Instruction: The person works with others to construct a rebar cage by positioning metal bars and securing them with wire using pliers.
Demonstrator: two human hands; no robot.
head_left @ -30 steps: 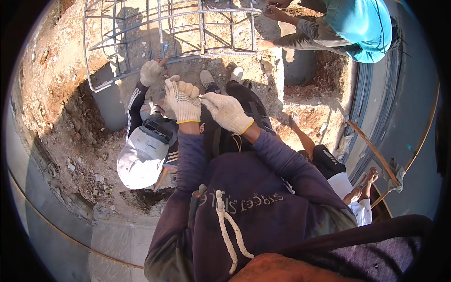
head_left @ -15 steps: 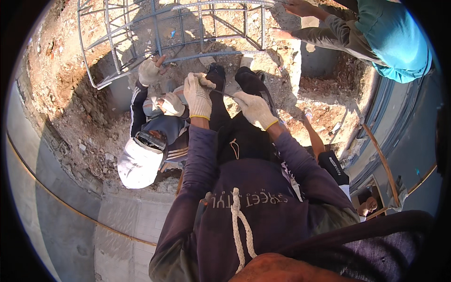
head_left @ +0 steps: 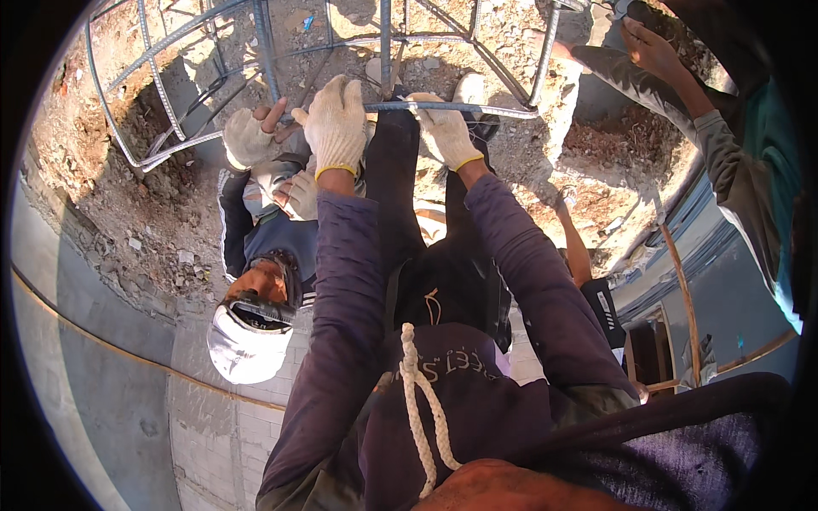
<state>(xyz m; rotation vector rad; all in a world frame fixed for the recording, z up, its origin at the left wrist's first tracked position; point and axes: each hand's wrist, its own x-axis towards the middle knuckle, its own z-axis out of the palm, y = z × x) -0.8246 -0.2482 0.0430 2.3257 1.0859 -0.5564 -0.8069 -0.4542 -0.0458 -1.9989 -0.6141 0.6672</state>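
A rebar cage (head_left: 460,107) of ribbed steel bars spans the top of the view. My left hand (head_left: 335,128), in a knitted off-white glove, is closed at the cage's near bar, which it partly covers. To its right, my gloved right hand (head_left: 445,138) has its fingers curled over the same bar. The thin dark rod seen earlier between my hands cannot be made out now. Just left of my left hand, a co-worker's gloved hand (head_left: 249,138) is at the cage, its bare fingertips showing.
A co-worker in a white cap (head_left: 247,345) is close on my left. Another person's arm (head_left: 673,81) reaches in at upper right. A bent arm (head_left: 575,238) shows beyond my right sleeve. Dug earth and rubble (head_left: 106,183) border a grey wall (head_left: 81,315) and wooden poles (head_left: 679,298).
Both my hands have moved up and forward from my lap to the cage's near bar. The cage appears closer. The white-capped co-worker's head has tilted, and the person at upper right has shifted rightward.
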